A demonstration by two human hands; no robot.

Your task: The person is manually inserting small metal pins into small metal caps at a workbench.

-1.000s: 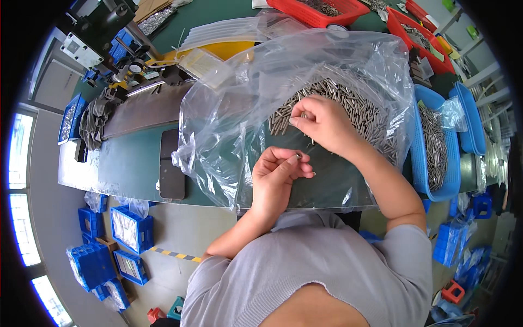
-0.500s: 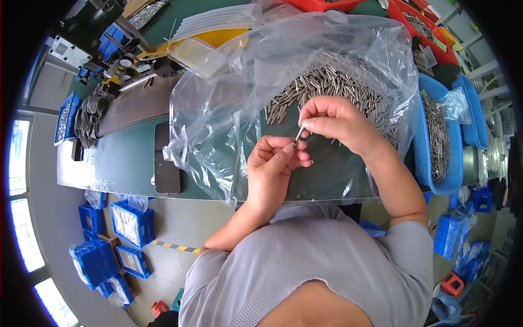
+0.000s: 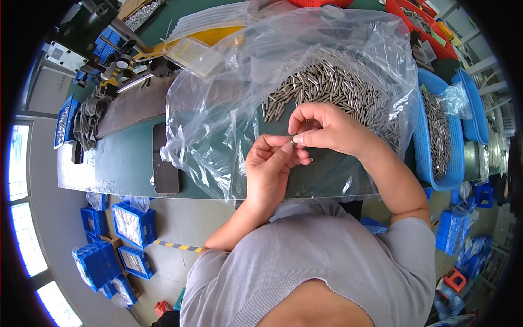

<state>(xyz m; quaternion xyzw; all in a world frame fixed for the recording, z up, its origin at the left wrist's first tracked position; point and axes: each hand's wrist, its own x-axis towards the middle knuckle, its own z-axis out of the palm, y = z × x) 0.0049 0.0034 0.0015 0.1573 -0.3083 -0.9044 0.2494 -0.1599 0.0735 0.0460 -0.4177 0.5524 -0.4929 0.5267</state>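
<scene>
Head view showed the left hand [image 3: 271,166] and right hand [image 3: 327,129] meeting fingertip to fingertip, both pinching one small metal pin [image 3: 295,140] (barely visible) above the clear bag [image 3: 218,109], beside the pin pile [image 3: 332,87].

The pins [image 3: 332,87] were bright, smooth metal, heaped on a clear, crinkled, glossy plastic bag [image 3: 218,120]. The desk [image 3: 125,158] had a matt green mat. The blue tray [image 3: 422,141] was perforated plastic; the grey top [image 3: 316,261] ribbed knit cloth.

2 hands [image 3: 272,166], 1 plastic bag [image 3: 229,87], 2 blue baskets [image 3: 422,141].
</scene>
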